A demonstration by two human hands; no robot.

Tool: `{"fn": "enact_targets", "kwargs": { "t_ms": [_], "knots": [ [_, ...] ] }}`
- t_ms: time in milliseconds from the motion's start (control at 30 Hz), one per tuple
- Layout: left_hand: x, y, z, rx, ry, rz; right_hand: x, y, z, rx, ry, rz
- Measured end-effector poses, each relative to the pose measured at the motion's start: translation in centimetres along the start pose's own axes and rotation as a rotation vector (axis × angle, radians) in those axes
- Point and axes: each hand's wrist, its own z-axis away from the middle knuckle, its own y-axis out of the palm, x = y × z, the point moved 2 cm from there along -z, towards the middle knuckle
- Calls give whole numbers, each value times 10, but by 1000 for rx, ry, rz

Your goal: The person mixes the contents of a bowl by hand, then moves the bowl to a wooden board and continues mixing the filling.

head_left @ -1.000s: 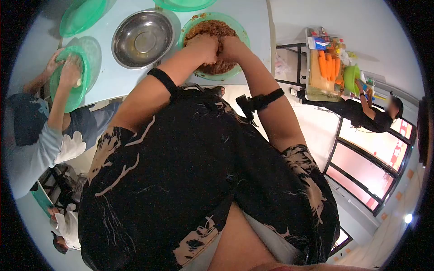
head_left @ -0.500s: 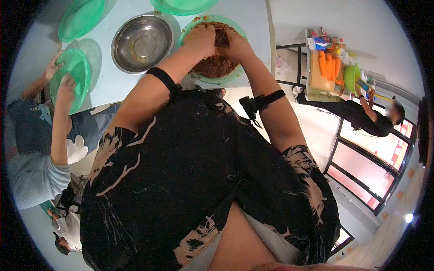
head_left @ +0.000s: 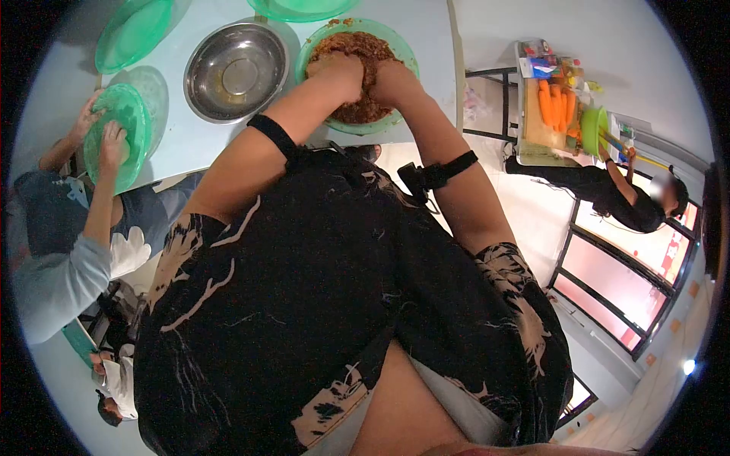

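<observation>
A green bowl [head_left: 407, 57] stands on the white table, holding a moist reddish-brown, chopped-looking mixture [head_left: 365, 114]. Both of my hands are sunk into it. My left hand [head_left: 336, 72] presses in at the left of the bowl, its fingers buried. At the right side, my right hand [head_left: 391, 82] reaches down, its fingers hidden in the mixture too. Bits of the mixture cling to the bowl's far rim. What either hand grips, if anything, cannot be made out.
A steel basin [head_left: 238, 76] sits left of my bowl on the white table [head_left: 171, 53]. Other green bowls [head_left: 304, 7] lie around it. At left, another person's hands [head_left: 112, 140] work in a green bowl [head_left: 125, 171]. Carrots [head_left: 559, 106] lie on a side table, where another person stands.
My hands have shifted down slightly in the mixture, uncovering more of it at the far side. The person at left has moved a hand higher in their bowl.
</observation>
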Motion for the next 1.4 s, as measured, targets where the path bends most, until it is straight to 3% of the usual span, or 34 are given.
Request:
{"fn": "enact_targets", "kwargs": {
  "t_ms": [33, 100, 200, 300, 400, 433, 500, 533, 600, 667, 700, 767, 800, 900, 1000, 1100, 1200, 1300, 1400],
  "knots": [
    [-3, -2, 3, 147, 15, -11, 2, 0, 1, -91, -129, -98],
    [5, 21, -11, -80, 15, 79, 2, 0, 3, -279, -385, -293],
    [13, 15, -9, -309, 49, 154, 0, -1, 14, -649, -273, -439],
    [3, 5, 14, -258, -17, 31, 2, 0, 13, -341, 19, -122],
    [3, 10, 10, -54, 15, 15, 15, -5, 18, -51, -68, -10],
    [3, 14, 6, 27, 54, 46, 12, 1, 10, -181, -207, -184],
    [16, 9, -4, -130, 144, 59, 7, 7, 3, -439, -483, -533],
    [20, 7, -7, -209, 188, 67, 4, 4, 7, -443, -363, -421],
    [17, 15, -6, -179, 86, -18, 2, -3, 18, -444, -124, -196],
    [11, 14, -1, -148, -20, -109, 0, 4, 8, -209, -74, -94],
    [8, 17, -3, -38, 35, -70, -1, 8, 3, -94, -48, -41],
    [2, 22, -5, 180, 151, 8, 1, 10, 1, -280, -309, -264],
    [5, 21, -8, -6, 163, 28, 5, 8, 5, -372, -438, -376],
    [19, 24, -8, -558, 168, 76, 2, 0, 17, -490, -202, -257],
    [5, -12, 22, 137, 94, -24, 9, -11, 34, -66, -200, -41],
    [2, 0, 25, 380, 197, -133, 16, -7, 53, -181, -384, -39],
    [2, 26, 22, -64, 110, -306, 11, 19, 24, -453, -126, 12],
    [12, 32, 9, -241, 106, -193, 7, 14, 23, -592, -77, -100],
    [17, 35, -3, -388, -18, -66, 2, 2, 20, -351, 58, -66]
  ]
}}
